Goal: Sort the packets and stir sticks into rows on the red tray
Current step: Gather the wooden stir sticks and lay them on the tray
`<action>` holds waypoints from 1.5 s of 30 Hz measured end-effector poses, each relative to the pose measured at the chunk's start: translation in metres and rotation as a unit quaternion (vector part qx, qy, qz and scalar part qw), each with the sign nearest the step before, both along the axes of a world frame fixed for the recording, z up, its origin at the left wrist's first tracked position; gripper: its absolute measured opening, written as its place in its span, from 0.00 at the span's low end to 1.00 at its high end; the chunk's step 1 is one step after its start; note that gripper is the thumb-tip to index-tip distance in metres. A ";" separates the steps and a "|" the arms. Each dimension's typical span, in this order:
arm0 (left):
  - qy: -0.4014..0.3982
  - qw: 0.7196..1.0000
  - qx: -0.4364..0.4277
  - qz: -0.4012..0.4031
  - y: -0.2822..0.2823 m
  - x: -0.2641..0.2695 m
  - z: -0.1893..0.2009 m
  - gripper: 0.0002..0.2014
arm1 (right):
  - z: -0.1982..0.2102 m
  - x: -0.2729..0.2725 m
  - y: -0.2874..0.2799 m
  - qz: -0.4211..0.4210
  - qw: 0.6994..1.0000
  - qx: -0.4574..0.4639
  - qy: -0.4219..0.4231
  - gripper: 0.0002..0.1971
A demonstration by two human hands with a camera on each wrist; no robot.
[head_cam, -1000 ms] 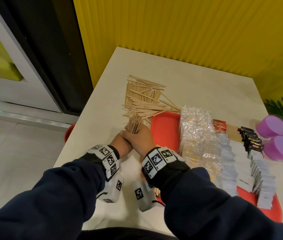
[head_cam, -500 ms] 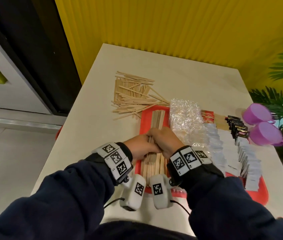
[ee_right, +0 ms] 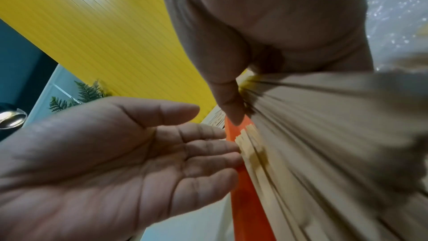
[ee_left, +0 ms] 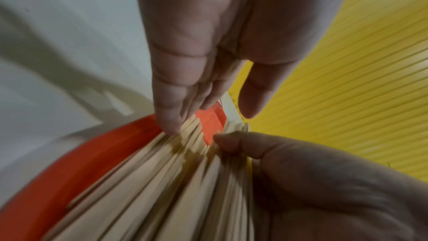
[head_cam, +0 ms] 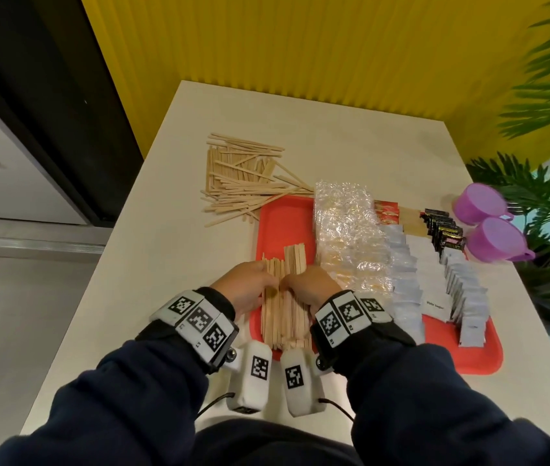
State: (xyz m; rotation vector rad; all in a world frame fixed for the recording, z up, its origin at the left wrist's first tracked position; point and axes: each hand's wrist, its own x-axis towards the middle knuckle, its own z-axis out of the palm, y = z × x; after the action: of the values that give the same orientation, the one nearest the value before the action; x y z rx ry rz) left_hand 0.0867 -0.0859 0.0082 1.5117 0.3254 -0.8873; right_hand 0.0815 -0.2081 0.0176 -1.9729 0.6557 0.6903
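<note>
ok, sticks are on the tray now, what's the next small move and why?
Probably press both hands inward to square the stir sticks: their far ends sit staggered on the red tray, with the left hand open beside them and the right hand on the other side.

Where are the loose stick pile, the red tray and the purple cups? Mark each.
loose stick pile (head_cam: 240, 181): head view, middle of the heap.
red tray (head_cam: 285, 227): head view, bare floor at its far left.
purple cups (head_cam: 493, 235): head view, nearer cup's wall.

You're at a café-style refreshment corner.
Sugar packets (head_cam: 435, 290), stir sticks (head_cam: 243, 183) and purple cups (head_cam: 495, 240) crowd your white table (head_cam: 351, 129) beside a ribbed yellow wall (head_cam: 300, 45) and potted plants (head_cam: 536, 183).
</note>
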 end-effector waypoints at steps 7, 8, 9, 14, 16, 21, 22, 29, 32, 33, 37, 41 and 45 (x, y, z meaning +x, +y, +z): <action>-0.029 0.994 0.046 -0.095 -0.008 -0.007 -0.003 0.22 | -0.007 -0.004 -0.003 -0.023 0.999 0.015 -0.018 0.11; -0.018 0.993 0.060 -0.103 -0.008 -0.008 -0.003 0.19 | -0.007 -0.006 -0.004 -0.011 1.000 0.013 -0.016 0.12; -0.009 0.991 0.072 -0.114 -0.009 -0.009 -0.001 0.17 | -0.007 -0.007 -0.004 0.003 1.000 0.011 -0.013 0.12; 0.012 0.988 0.076 -0.132 -0.011 -0.008 -0.004 0.31 | 0.007 -0.012 -0.002 0.045 0.999 -0.020 -0.003 0.06; 0.024 0.991 0.064 -0.117 -0.010 -0.008 -0.005 0.31 | 0.009 -0.016 -0.004 0.057 0.998 -0.021 -0.006 0.11; 0.030 0.994 0.042 -0.101 -0.006 -0.006 -0.007 0.32 | 0.015 -0.022 -0.007 0.073 0.997 -0.024 0.018 0.08; 0.037 0.994 0.039 -0.100 -0.004 -0.006 -0.005 0.35 | 0.015 -0.022 -0.008 0.082 0.996 -0.030 0.023 0.12; 0.041 0.990 0.009 -0.136 0.010 -0.014 0.006 0.35 | 0.030 -0.009 -0.011 0.210 0.965 -0.155 -0.019 0.17; 0.031 0.990 0.006 -0.139 0.015 -0.017 0.011 0.32 | 0.034 0.011 -0.009 0.258 0.948 -0.180 -0.045 0.14; 0.035 0.990 0.003 -0.134 0.017 -0.016 0.011 0.31 | 0.036 0.015 -0.007 0.260 0.947 -0.180 -0.061 0.16; 0.035 0.991 -0.016 -0.125 0.017 -0.018 0.012 0.29 | 0.040 0.029 0.004 0.314 0.928 -0.193 -0.050 0.24; -0.117 0.983 0.072 -0.124 0.015 -0.019 0.014 0.31 | 0.015 0.039 0.012 0.381 0.892 -0.242 -0.024 0.21; -0.223 0.955 0.166 -0.099 0.015 -0.012 0.007 0.30 | 0.008 0.046 0.015 0.375 0.888 -0.265 -0.015 0.19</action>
State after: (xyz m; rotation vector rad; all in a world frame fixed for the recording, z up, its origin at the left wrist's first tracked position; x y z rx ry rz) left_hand 0.0749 -0.0714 0.0152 2.0343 -0.0142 -0.6363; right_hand 0.1275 -0.1935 0.0254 -2.7793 0.0097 1.0019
